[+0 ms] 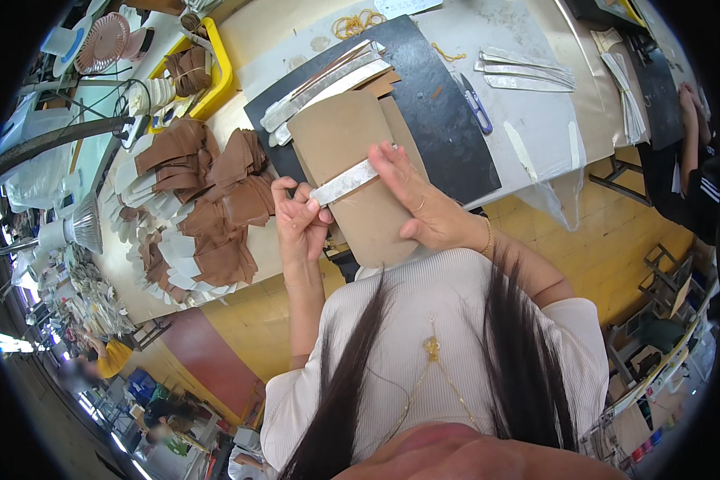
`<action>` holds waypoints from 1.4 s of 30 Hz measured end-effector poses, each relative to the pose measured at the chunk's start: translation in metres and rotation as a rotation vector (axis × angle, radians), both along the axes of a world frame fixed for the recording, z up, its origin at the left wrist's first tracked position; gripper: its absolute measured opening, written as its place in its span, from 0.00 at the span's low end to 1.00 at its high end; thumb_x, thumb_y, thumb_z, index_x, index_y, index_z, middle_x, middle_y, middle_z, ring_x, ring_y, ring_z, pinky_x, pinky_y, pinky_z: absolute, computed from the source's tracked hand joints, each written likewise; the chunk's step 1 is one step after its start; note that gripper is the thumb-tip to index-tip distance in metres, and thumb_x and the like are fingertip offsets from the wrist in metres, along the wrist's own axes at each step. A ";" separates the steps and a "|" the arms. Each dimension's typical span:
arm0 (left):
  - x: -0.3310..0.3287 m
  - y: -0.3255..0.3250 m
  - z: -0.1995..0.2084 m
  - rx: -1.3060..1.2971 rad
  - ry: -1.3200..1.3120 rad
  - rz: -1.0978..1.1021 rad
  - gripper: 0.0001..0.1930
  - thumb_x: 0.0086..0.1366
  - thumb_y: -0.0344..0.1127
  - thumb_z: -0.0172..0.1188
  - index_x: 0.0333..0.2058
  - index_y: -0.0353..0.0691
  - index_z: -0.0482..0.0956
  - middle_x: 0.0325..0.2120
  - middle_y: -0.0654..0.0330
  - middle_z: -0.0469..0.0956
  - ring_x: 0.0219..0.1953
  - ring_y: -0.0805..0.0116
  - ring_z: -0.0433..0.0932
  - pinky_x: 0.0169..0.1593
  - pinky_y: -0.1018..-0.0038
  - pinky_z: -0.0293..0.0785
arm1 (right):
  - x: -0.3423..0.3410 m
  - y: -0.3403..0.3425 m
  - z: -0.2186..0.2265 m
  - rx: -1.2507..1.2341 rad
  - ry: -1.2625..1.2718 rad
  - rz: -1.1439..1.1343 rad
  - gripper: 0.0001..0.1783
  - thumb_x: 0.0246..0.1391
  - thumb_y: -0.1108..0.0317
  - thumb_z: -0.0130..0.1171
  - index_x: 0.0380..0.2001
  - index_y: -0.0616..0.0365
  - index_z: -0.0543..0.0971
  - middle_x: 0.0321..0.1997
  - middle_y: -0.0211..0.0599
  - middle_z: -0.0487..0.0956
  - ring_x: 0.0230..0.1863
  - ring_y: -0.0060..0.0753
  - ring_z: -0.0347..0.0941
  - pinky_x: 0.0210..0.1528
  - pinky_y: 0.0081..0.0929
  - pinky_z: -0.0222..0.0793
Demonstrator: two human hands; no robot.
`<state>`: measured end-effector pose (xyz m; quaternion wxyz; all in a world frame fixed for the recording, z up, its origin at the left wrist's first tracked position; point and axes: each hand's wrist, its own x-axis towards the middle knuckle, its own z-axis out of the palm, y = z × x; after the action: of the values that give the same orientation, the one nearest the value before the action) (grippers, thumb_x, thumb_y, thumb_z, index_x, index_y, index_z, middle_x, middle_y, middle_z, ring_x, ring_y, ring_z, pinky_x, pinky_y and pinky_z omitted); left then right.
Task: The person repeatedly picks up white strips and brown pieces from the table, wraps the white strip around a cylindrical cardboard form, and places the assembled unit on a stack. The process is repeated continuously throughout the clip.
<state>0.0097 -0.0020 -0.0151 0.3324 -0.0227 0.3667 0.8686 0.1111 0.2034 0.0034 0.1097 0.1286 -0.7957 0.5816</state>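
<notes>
- Long dark hair (528, 360) hangs over a ribbed white top (440, 336), nearest of all.
- Narrow, smudged pale strip (346, 184) lies across a smooth, matte tan panel (368, 228) with rounded corners, spanning between both hands' fingers.
- Left fingers (302, 218) are closed in a pinch on the strip's near-left end, wrist upright below.
- Right fingers (392, 168) lie extended over its other end, thumb spread wide, not gripping.
- Beyond the fingers: black mat (448, 112) on the bench (528, 32).
- Left of the left fingers: stacked brown pieces (244, 200).
- Right, beyond the right fingers: blue-handled snips (477, 106).
</notes>
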 end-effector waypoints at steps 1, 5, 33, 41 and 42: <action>0.000 0.000 0.000 -0.002 -0.017 0.007 0.23 0.56 0.19 0.57 0.46 0.45 0.60 0.28 0.58 0.72 0.24 0.68 0.75 0.28 0.75 0.76 | 0.005 -0.003 -0.005 -0.121 -0.040 -0.023 0.44 0.57 0.37 0.34 0.67 0.53 0.41 0.71 0.45 0.42 0.72 0.45 0.36 0.69 0.41 0.29; -0.002 0.001 0.001 -0.019 0.002 -0.001 0.22 0.56 0.20 0.57 0.46 0.45 0.60 0.29 0.59 0.73 0.24 0.68 0.76 0.28 0.74 0.76 | 0.014 -0.007 -0.016 -0.318 -0.193 -0.169 0.44 0.60 0.41 0.36 0.67 0.56 0.35 0.71 0.47 0.43 0.71 0.49 0.39 0.69 0.38 0.35; -0.099 0.020 0.042 -0.556 0.444 0.168 0.13 0.58 0.24 0.60 0.41 0.28 0.73 0.29 0.57 0.77 0.26 0.73 0.77 0.30 0.80 0.74 | -0.119 0.094 0.029 -0.575 -0.243 -0.402 0.32 0.50 0.78 0.57 0.58 0.62 0.59 0.40 0.45 0.77 0.38 0.30 0.77 0.42 0.24 0.76; -0.100 0.023 0.038 -1.135 0.837 0.208 0.17 0.53 0.29 0.67 0.42 0.34 0.78 0.34 0.62 0.68 0.22 0.81 0.69 0.23 0.84 0.66 | -0.079 0.124 -0.017 -0.007 -0.153 -0.637 0.16 0.52 0.70 0.58 0.46 0.58 0.76 0.41 0.35 0.78 0.45 0.24 0.74 0.46 0.24 0.70; -0.098 0.021 0.040 -1.029 0.770 0.243 0.17 0.53 0.31 0.67 0.42 0.35 0.79 0.35 0.61 0.68 0.23 0.81 0.69 0.25 0.84 0.65 | -0.069 0.139 -0.019 0.117 -0.098 -0.742 0.10 0.53 0.70 0.57 0.39 0.57 0.80 0.40 0.33 0.79 0.43 0.27 0.75 0.44 0.25 0.70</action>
<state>-0.0887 0.0191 0.0253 0.0236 0.0924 0.8233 0.5595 0.0424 0.3426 -0.0152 0.2673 -0.1902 -0.8244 0.4612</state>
